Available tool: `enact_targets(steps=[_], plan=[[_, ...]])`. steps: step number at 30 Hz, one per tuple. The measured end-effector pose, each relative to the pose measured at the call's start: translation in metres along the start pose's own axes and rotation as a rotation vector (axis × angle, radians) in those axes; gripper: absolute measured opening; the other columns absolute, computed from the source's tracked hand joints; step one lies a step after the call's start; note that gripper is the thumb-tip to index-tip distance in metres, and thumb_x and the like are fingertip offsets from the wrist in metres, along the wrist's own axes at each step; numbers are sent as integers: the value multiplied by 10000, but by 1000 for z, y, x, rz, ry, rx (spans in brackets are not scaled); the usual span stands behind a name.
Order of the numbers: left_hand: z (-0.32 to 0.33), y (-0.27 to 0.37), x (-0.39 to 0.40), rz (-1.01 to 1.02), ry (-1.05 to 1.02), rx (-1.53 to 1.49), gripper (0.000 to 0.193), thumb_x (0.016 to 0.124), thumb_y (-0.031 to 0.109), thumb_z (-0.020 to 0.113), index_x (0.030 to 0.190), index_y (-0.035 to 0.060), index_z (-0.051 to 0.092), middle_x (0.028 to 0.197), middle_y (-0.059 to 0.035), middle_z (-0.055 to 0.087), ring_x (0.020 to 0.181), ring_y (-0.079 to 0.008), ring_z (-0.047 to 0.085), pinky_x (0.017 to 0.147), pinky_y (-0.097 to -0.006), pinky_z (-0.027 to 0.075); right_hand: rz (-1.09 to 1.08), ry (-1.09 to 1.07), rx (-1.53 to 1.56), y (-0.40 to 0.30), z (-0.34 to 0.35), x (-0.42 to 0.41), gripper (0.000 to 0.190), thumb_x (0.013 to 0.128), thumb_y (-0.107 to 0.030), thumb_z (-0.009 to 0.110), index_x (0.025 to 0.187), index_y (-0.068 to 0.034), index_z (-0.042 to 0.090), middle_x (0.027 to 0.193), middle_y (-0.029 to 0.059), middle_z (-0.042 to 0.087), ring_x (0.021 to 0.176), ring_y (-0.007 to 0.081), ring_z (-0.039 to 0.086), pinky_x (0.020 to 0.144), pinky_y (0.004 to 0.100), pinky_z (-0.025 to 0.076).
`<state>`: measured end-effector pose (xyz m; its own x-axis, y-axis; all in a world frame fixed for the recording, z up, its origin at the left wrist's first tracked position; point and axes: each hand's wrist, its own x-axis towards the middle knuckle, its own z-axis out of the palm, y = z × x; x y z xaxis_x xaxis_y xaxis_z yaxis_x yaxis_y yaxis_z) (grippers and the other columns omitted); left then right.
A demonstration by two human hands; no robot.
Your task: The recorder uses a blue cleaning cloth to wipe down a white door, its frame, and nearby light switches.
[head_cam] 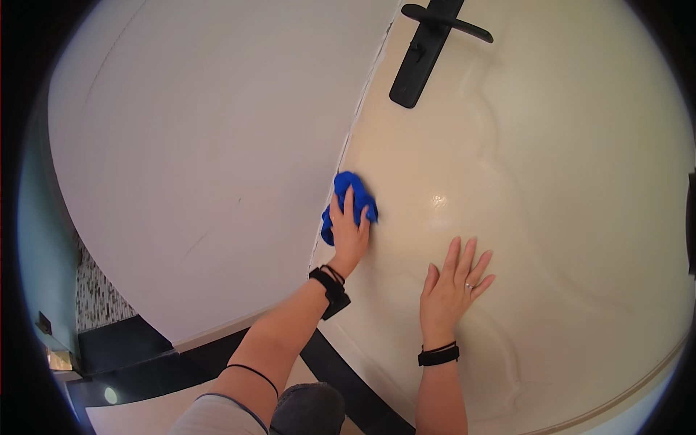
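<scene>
A cream door panel (pixel 544 217) with faint raised curved moulding fills the right of the view. My left hand (pixel 349 234) presses a crumpled blue cloth (pixel 356 190) against the panel's left edge, beside the narrow gap along a pale wall (pixel 206 163). My right hand (pixel 450 288) lies lower on the panel, palm towards it, fingers spread, a ring on one finger, holding nothing. Dark bands circle both wrists.
A black lever handle on a long plate (pixel 416 70) juts out above my hands. Below are a dark floor strip (pixel 348 375) and light flooring (pixel 141 413). A mosaic-patterned surface (pixel 100 293) shows at far left, and a dark fitting (pixel 691 223) at the right rim.
</scene>
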<state>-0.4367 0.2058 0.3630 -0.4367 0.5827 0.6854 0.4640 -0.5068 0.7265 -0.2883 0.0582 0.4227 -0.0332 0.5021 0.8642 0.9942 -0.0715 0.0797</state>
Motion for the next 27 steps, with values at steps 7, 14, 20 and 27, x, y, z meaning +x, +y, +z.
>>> enact_targets(steps=[7, 14, 20, 27], plan=[[0, 55, 130, 291, 144, -98, 464, 884, 234, 554, 1297, 53, 445, 1366, -225, 321, 1222, -409, 340, 1026, -469, 289, -8, -1, -32, 3, -1, 1, 606, 860, -224, 584, 1409, -131, 345, 1497, 73, 240, 1386, 357, 152, 1087, 560, 83], [3, 22, 115, 225, 50, -219, 466, 890, 242, 555, 1300, 52, 442, 1347, -222, 347, 1232, -403, 338, 1035, -448, 289, -17, 26, -32, 1, 8, 1, 591, 871, -237, 566, 1409, -128, 346, 1499, 81, 235, 1390, 367, 138, 1090, 561, 44], [10, -63, 8, 70, 33, -69, 446, 904, 172, 511, 1305, 3, 413, 1343, -238, 358, 1231, -407, 341, 1043, -444, 270, -38, 47, -70, 4, 15, 4, 588, 881, -254, 554, 1413, -127, 341, 1498, 87, 243, 1389, 375, 144, 1093, 552, 3], [10, -176, -118, -187, -72, 28, 470, 917, 215, 473, 1318, -12, 378, 1372, -277, 322, 1243, -436, 327, 1046, -478, 255, -40, 70, -111, 0, 12, 1, 589, 887, -274, 550, 1415, -127, 335, 1499, 93, 237, 1389, 377, 144, 1094, 552, 2]])
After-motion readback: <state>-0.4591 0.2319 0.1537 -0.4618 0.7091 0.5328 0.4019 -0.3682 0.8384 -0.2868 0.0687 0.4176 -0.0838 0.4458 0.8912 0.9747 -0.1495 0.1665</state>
